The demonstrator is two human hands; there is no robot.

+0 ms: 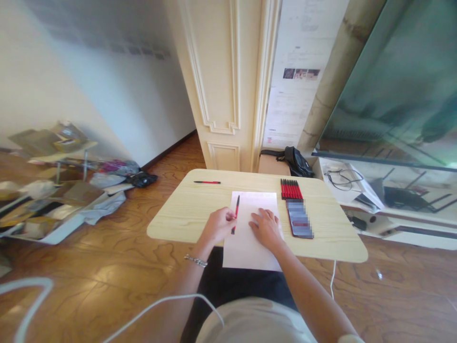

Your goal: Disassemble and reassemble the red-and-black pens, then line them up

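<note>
My left hand pinches a red and black pen near its lower half, over the left part of a white sheet of paper. The pen stands nearly in line with the sheet's long side, its black end pointing away from me. Spread flat, my right hand rests on the right side of the paper. The sheet's lower end hangs over the table's near edge. To the right of that hand lies a phone with its screen lit. Just beyond the phone sits a row of several red and black pens.
Another red and black pen lies at the far left of the pale wooden table. A black bag stands behind the table. Boxes and bags crowd the floor at left. A white cable crosses in front of me.
</note>
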